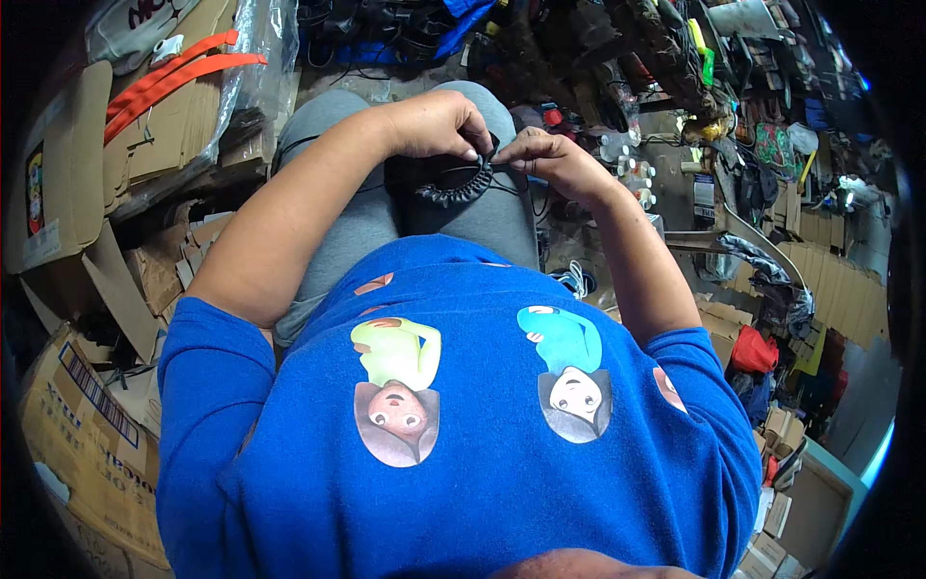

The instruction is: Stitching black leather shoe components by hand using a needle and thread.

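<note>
Nearest to the camera is the blue printed shirt of the person, and beyond it the lap in grey trousers. Over the knees, both hands meet on a small black gathered band, which looks like ruffled elastic or cord and hangs in a short curve between them. The left hand is closed, with the fingertips pinching one end of the band. The right hand is closed too and pinches the other end, together with a thin black thread that drops down from it.

In my judgement the hold is only by the fingertips, so the band can slip out and fall between the knees, where it is hard to find on the crowded floor. The loose thread can also catch or tangle if it is pulled too quickly.

On the person's left stand cardboard boxes with orange straps on top. On the right are stacked flat cartons and small white bottles. Farther ahead lies a dark pile of bags and cables, which leaves little free room around the legs.
</note>
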